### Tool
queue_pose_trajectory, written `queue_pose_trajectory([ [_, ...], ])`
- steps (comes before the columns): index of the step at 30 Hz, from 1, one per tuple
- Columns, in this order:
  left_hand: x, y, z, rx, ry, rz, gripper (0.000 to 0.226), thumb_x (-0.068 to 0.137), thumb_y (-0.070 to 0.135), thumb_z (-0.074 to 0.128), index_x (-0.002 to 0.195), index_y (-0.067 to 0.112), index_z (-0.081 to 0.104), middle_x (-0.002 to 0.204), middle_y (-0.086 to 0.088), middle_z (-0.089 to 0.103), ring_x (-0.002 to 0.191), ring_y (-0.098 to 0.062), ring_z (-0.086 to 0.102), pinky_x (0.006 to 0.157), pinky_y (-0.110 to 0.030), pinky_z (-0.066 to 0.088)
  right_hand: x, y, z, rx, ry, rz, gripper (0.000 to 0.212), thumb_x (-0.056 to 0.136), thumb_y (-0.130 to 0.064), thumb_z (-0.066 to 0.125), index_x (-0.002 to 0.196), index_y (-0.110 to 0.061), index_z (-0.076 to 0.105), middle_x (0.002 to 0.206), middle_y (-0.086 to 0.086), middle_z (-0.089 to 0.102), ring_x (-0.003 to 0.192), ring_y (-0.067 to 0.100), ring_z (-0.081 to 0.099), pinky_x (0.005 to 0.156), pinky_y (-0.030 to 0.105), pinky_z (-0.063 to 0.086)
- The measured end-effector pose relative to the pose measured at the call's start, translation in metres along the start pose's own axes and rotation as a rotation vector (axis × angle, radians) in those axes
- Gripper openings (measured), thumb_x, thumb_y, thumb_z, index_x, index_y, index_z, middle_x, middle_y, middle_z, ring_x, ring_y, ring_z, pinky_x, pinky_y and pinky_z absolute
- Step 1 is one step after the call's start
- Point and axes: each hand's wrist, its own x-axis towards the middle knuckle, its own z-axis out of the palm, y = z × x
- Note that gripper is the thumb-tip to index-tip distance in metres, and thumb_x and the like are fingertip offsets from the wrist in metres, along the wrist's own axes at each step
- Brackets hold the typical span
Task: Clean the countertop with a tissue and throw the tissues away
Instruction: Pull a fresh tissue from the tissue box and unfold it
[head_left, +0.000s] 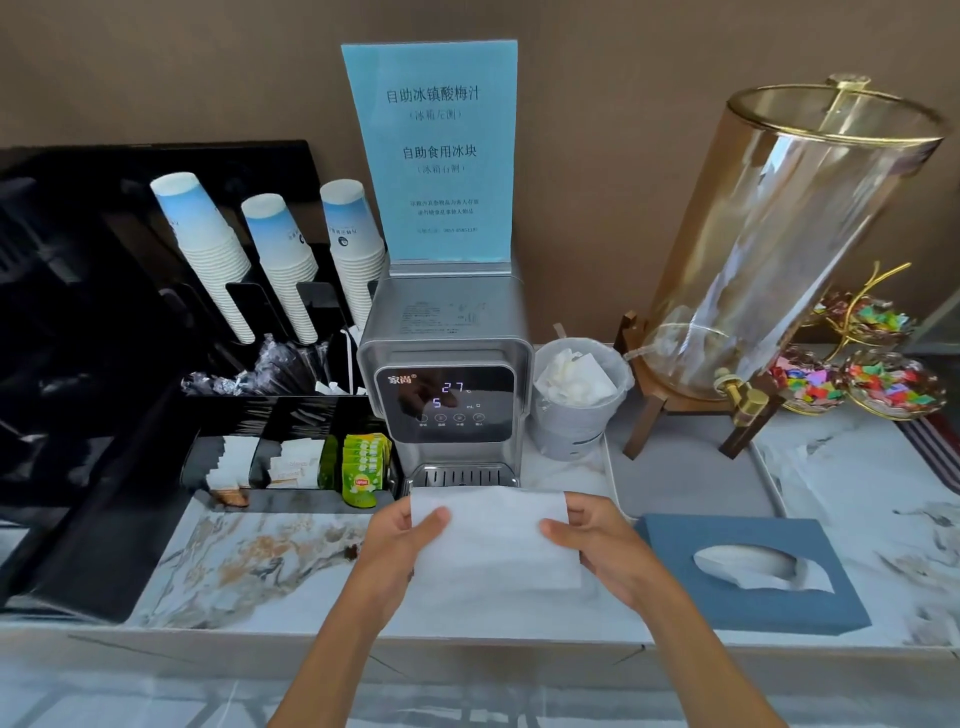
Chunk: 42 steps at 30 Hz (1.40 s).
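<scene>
A white tissue is stretched flat between both hands just above the front edge of the marble countertop, in front of the water dispenser. The left hand pinches the tissue's left side, thumb on top, and the right hand pinches its right side the same way — both clamped on the sheet, neither on the stone. The blue tissue box lies at the front right of the countertop, another sheet poking from its slot.

By the look of it, wiping has not started: the sheet is being spread or folded ready for use. The next move calls for lowering it onto the surface, probably under one palm, and sweeping the bare marble at the front while steering round the black condiment tray at the left and the box at the right. The small lined bin beside the dispenser already holds crumpled tissues, and looks like the place for this one after.

Hard to say whether the countertop is actually dirty — the brown veining in the marble could hide stains. The fingers under the tissue are hidden. The countertop's left and right ends run out of frame, and the glass drink jar blocks the rear right corner.
</scene>
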Motion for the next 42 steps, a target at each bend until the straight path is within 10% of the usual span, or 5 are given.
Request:
queue_pose_trajectory([
  [8, -0.004, 0.012, -0.003, 0.094, -0.008, 0.061, 0.012, 0.095, 0.018, 0.069, 0.100, 0.019, 0.080, 0.100, -0.009, 0.082, 0.077, -0.018, 0.078, 0.050, -0.020, 0.052, 0.008, -0.008, -0.003, 0.000, 0.054, -0.126, 0.050, 0.094, -0.025, 0.068, 0.079, 0.015, 0.043, 0.079, 0.013, 0.041, 0.070, 0.025, 0.030, 0.056, 0.034, 0.015],
  [13, 0.001, 0.014, -0.010, 0.120, 0.002, 0.088, 0.014, 0.096, 0.018, 0.067, 0.099, 0.024, 0.080, 0.099, -0.011, 0.081, 0.082, -0.025, 0.072, 0.064, -0.034, 0.047, 0.012, -0.013, 0.000, 0.005, 0.073, -0.195, 0.030, 0.094, -0.016, 0.068, 0.071, -0.003, 0.053, 0.061, 0.003, 0.052, 0.051, 0.009, 0.047, 0.043, 0.015, 0.031],
  [23, 0.007, 0.015, -0.024, 0.061, 0.040, 0.114, 0.040, 0.080, 0.036, 0.077, 0.092, -0.001, 0.066, 0.087, -0.019, 0.060, 0.065, -0.029, 0.049, 0.054, -0.030, 0.041, 0.017, -0.023, 0.004, 0.072, 0.131, -0.201, 0.013, 0.097, -0.011, 0.060, 0.098, -0.001, 0.069, 0.095, 0.021, 0.076, 0.083, 0.028, 0.073, 0.064, 0.034, 0.055],
  [27, 0.006, 0.015, -0.023, -0.006, 0.015, 0.128, 0.010, 0.095, 0.015, 0.067, 0.092, 0.012, 0.076, 0.086, -0.015, 0.074, 0.066, -0.026, 0.057, 0.053, -0.027, 0.046, 0.019, -0.025, 0.007, 0.135, 0.134, -0.190, 0.012, 0.097, -0.009, 0.059, 0.100, -0.007, 0.071, 0.099, 0.015, 0.078, 0.087, 0.026, 0.076, 0.064, 0.034, 0.060],
  [42, 0.005, 0.021, -0.019, -0.231, 0.043, 0.123, 0.028, 0.097, 0.023, 0.058, 0.099, 0.004, 0.078, 0.101, -0.018, 0.079, 0.087, -0.024, 0.077, 0.071, -0.031, 0.063, 0.024, -0.022, 0.007, 0.365, 0.121, -0.162, 0.019, 0.097, -0.014, 0.057, 0.089, -0.004, 0.072, 0.084, 0.011, 0.073, 0.078, 0.023, 0.069, 0.063, 0.029, 0.057],
])
